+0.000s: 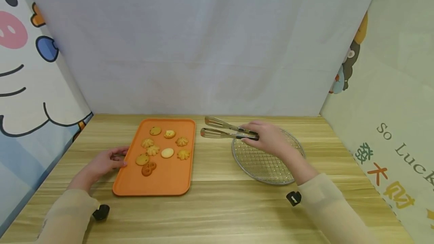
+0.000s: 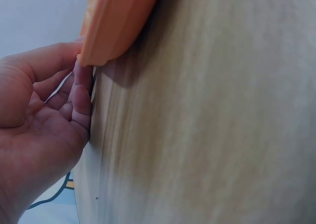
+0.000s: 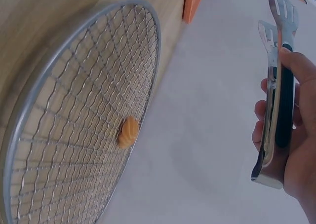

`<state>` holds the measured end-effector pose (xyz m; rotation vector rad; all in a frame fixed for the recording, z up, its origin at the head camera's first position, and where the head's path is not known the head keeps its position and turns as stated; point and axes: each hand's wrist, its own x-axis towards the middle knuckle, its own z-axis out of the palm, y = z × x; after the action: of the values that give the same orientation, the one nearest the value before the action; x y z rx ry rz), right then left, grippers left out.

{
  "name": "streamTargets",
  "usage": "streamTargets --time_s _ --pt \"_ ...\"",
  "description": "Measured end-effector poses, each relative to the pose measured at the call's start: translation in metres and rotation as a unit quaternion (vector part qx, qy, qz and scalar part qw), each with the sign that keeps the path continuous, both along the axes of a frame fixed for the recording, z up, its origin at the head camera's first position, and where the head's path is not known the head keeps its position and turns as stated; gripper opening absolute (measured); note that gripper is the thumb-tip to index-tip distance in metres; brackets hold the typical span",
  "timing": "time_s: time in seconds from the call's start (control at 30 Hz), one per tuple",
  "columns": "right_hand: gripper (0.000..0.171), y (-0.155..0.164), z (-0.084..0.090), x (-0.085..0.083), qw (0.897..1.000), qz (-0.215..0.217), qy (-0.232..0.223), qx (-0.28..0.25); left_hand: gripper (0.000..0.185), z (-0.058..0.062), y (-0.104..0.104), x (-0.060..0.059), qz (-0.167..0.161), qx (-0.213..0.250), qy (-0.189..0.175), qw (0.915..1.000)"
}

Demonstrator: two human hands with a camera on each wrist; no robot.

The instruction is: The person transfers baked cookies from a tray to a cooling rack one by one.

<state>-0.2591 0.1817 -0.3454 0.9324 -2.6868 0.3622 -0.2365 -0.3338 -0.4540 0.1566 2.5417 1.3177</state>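
Right hand (image 1: 269,137): grips the tongs (image 3: 283,105) by their dark handle, tips apart, above the wire rack (image 1: 268,165)
Left hand (image 1: 104,163): pinches the orange tray (image 1: 169,182) at its left edge
Orange tray: on the wooden table (image 1: 217,217), bearing nine cookies (image 1: 167,153)
Wire rack: right of the tray, one ridged cookie (image 3: 129,132) near its rim

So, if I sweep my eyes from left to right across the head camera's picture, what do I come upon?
Cartoon-printed wall → left hand → orange tray → metal tongs → round wire rack → lettered wall.
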Motion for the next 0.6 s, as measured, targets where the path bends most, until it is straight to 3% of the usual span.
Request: streamTargets --time_s 0.6 --pt "0.039 -0.057 -0.028 0.0 0.998 0.031 0.02 0.05 0.067 0.003 0.002 0.002 0.0 0.005 -0.006 1.0"
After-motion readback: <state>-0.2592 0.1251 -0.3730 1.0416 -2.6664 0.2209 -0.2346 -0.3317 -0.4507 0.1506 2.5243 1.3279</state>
